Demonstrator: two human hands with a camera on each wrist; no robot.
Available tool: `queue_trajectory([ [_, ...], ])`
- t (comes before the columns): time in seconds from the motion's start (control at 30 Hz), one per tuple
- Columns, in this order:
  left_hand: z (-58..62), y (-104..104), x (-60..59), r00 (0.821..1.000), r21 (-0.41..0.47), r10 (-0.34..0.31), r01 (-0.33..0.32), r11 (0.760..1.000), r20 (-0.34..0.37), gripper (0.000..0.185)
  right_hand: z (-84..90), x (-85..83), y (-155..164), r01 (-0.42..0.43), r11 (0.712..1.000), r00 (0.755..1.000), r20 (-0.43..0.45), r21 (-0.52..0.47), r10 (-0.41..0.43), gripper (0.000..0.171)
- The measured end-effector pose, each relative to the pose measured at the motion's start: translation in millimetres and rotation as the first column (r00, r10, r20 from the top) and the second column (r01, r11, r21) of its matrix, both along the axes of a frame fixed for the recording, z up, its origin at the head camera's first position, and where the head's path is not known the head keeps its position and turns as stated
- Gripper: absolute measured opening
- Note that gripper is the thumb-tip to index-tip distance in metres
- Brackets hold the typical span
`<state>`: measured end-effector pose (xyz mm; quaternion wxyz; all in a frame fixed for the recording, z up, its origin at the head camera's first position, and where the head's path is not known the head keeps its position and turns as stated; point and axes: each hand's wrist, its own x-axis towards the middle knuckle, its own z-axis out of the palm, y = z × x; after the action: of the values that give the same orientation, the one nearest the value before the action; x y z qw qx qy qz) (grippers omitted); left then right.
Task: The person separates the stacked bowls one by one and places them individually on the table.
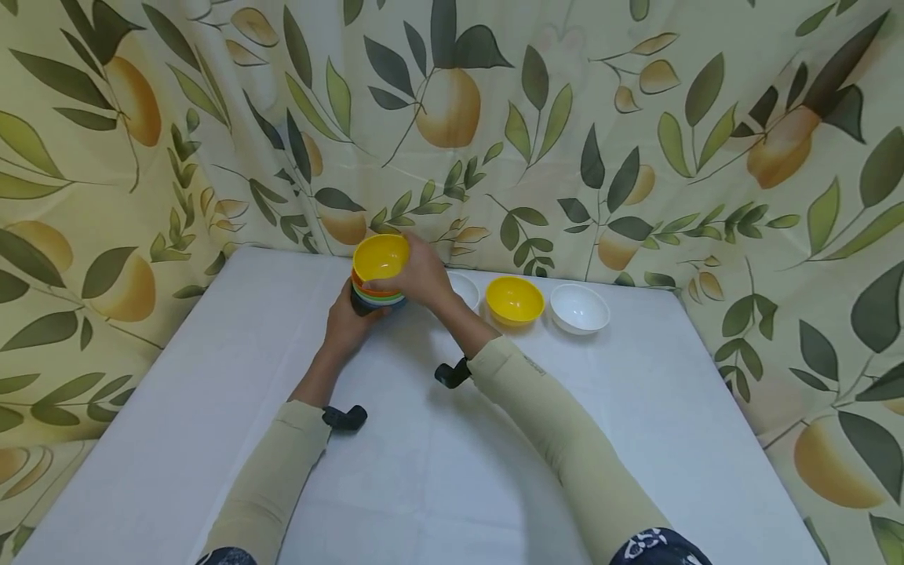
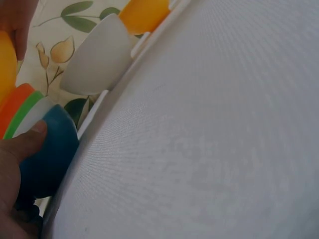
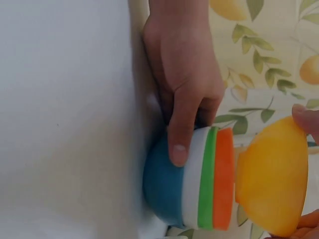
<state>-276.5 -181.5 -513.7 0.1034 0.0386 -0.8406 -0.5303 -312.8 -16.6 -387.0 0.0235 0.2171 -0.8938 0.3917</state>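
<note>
Toward the back left of the table, my left hand (image 1: 344, 322) grips a stack of nested bowls from the side. Its thumb lies along the blue bowl (image 3: 162, 186) at the bottom. Above the blue show the rims of a white bowl (image 3: 194, 186), a green bowl (image 3: 206, 181) and an orange bowl (image 3: 223, 179). My right hand (image 1: 424, 275) pinches a yellow bowl (image 3: 274, 179) by its rim. This bowl is upright just over the orange one, its foot about level with the orange rim. Whether they touch, I cannot tell.
Right of the stack, a white bowl (image 1: 464, 290) partly behind my right arm, another yellow bowl (image 1: 515, 301) and a second white bowl (image 1: 579, 308) stand in a row near the back edge. A white cloth covers the table (image 1: 395, 471). Behind hangs a fruit-patterned curtain (image 1: 537, 157).
</note>
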Motion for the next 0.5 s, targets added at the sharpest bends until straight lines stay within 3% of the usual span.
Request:
queue_trajectory([
  [0.23, -2.9, -1.5, -0.4, 1.0, 0.005, -0.003, 0.003, 1.0, 0.008, 0.097, 2.1, 18.2, 9.7, -0.01, 1.0, 1.0, -0.015, -0.027, 0.01, 0.094],
  [0.5, -4.0, -3.8, -4.6, 0.999, -0.017, -0.019, 0.018, 1.0, -0.028, 0.093, 4.1, 33.9, 21.7, 0.02, 0.999, 1.0, -0.002, -0.037, -0.02, 0.097],
])
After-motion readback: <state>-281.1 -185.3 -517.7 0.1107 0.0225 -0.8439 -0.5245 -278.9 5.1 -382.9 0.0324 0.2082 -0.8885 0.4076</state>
